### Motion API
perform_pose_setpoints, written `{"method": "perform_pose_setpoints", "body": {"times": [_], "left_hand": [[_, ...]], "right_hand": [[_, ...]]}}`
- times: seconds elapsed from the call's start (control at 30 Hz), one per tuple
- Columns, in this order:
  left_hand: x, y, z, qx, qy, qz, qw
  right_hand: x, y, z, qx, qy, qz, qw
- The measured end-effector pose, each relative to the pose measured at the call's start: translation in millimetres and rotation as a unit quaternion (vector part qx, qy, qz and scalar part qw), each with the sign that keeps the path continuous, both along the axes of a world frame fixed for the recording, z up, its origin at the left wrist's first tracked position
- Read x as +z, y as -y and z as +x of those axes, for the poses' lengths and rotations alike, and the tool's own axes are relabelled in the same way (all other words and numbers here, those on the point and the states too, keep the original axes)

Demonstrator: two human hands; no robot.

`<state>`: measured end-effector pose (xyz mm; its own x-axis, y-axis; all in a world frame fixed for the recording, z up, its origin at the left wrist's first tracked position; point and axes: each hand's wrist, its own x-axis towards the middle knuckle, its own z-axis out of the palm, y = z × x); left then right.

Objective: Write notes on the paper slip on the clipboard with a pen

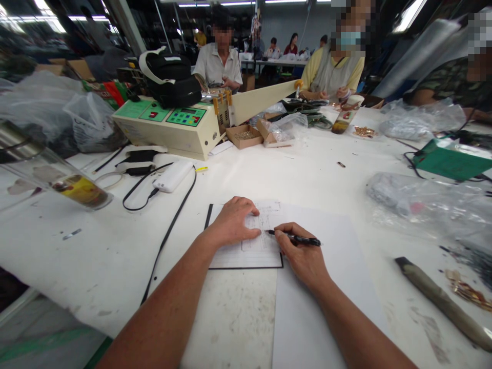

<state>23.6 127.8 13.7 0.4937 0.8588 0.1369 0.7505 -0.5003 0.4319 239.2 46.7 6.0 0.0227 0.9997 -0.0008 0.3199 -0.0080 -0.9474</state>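
Observation:
My right hand [302, 251] is closed around a black pen [303, 239], its tip at the written page. Under both hands lies a notebook [246, 261] with a black edge; a smaller sheet with handwriting [263, 223] rests on its lined page. My left hand [234, 223] lies flat on the left part of the page, thumb and fingers spread apart. A large blank white sheet [326, 318] extends beneath my right forearm and to the right of the notebook.
A cream machine [169, 130] with green panels stands at the back left. Nearby are a white power bank [173, 176] with a black cable and a glass bottle [82, 189]. Plastic bags [418, 200], a green box [453, 158] and a dark tool handle [442, 302] lie right. People sit across the table.

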Motion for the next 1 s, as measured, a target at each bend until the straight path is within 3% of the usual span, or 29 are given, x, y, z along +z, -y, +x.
{"method": "perform_pose_setpoints", "body": {"times": [1.0], "left_hand": [[-1.9,1.2,0.0,0.004,0.004,-0.002,1.000]], "right_hand": [[-0.8,2.5,-1.7,-0.001,0.002,-0.004,1.000]]}}
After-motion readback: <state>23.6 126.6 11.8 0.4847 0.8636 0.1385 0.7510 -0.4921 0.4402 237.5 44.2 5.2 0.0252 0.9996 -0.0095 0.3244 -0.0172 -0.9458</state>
